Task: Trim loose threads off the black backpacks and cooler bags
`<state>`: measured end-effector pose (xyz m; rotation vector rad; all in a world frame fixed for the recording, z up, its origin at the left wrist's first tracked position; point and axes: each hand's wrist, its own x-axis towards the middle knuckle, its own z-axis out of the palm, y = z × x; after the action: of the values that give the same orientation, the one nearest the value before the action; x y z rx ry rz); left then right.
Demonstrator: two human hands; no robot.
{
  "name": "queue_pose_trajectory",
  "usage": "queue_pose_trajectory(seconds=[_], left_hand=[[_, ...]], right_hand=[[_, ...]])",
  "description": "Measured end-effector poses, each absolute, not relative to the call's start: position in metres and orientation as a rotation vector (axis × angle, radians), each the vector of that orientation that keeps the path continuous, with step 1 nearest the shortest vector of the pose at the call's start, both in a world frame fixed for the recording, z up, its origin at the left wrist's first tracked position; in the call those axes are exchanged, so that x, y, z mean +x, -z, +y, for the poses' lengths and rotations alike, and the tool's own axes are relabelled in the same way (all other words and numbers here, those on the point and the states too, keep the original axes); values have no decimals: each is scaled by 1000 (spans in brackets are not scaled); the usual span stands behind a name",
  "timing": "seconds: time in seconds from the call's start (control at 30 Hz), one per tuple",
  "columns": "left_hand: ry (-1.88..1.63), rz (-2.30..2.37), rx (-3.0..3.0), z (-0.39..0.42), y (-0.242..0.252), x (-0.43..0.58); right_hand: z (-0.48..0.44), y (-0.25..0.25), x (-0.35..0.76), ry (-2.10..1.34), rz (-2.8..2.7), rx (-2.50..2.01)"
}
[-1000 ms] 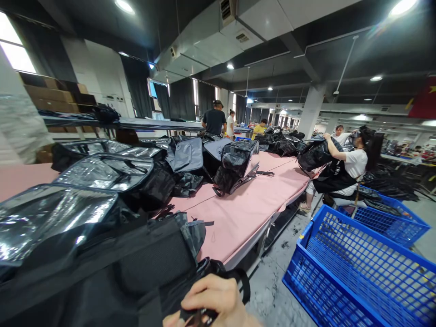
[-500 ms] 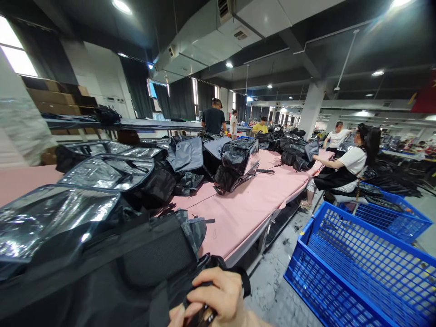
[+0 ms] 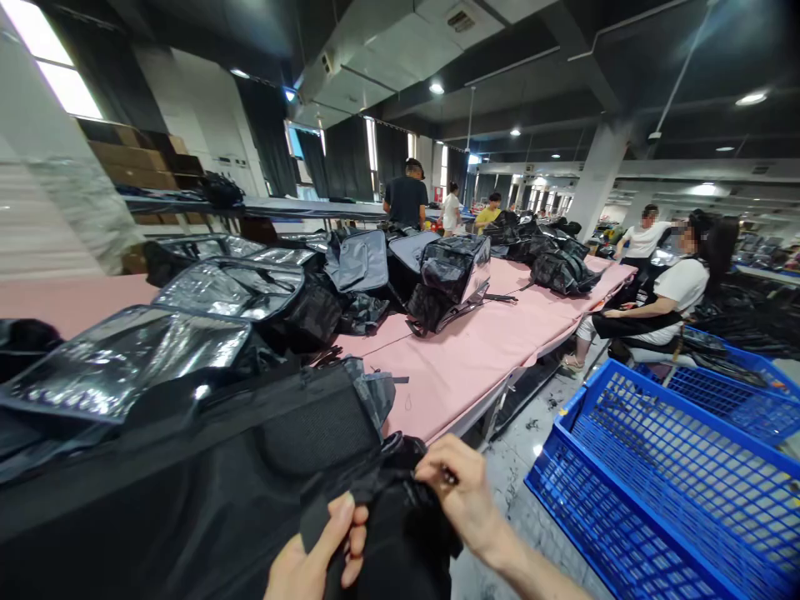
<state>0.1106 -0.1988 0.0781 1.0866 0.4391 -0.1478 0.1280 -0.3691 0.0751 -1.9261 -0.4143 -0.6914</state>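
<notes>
A large black bag (image 3: pixel 206 483) with a mesh-textured panel lies across the near end of the pink-covered table. At the bottom centre, my left hand (image 3: pixel 322 542) is closed, with its thumb and curled fingers gripping a wide black strap of the bag. To its right, my right hand (image 3: pixel 459 487) is also closed, its fingertips at the bag's dark edge. A small dark object shows within its curled fingers, too little visible to name. Camouflage fabric (image 3: pixel 375 396) sticks out at the bag's far corner.
Several bags with shiny silvery linings (image 3: pixel 131 358) stand along the left of the pink table (image 3: pixel 450 375). Blue plastic crates (image 3: pixel 662 467) stand on the floor at right. A seated person (image 3: pixel 675 292) is beside the table's right edge; other people are farther back.
My left hand has come up into clearer view and grips the strap. My right hand has moved right and up, away from the left. The seated person's arm has drawn back from the table.
</notes>
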Motion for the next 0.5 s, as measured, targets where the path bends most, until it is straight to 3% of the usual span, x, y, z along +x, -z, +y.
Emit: queue_pose_trajectory(seconds=[0.23,0.5], left_hand=[[92,362,1003,-211,-90,112],[87,302,1021,-217,-87,114]], right_hand=[[-410,-45,119,431,-124,-2299],[-393,-59,118,754,-571,-2293]])
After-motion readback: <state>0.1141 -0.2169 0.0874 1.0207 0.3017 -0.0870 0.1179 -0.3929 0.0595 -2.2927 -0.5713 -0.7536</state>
